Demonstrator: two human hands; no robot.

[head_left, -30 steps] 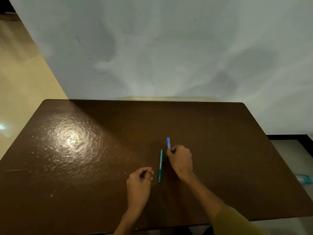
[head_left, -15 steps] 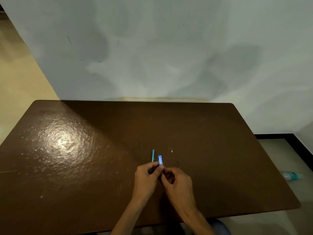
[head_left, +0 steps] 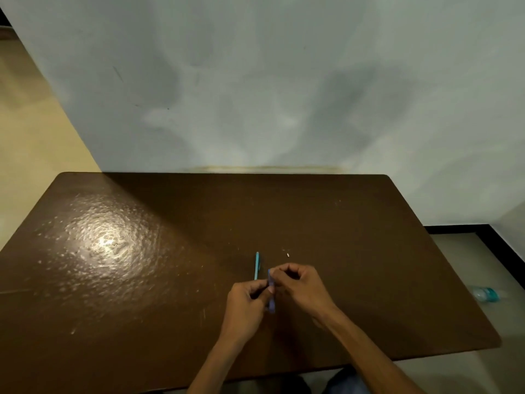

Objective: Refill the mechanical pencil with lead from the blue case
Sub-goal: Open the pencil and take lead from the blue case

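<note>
Two hands meet above the brown worktop (head_left: 142,280). Head view: left hand (head_left: 245,304) and right hand (head_left: 304,288) both pinch the blue case (head_left: 271,294), each grip closed on it; the teal mechanical pencil (head_left: 257,265) lies just beyond them.

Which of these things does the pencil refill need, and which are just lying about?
Needed:
- slim blue plastic lead case, held between left hand and right hand
- thin teal mechanical pencil, lying on the brown table

Lying about:
- clear plastic bottle on the floor
- tiny white speck
</note>
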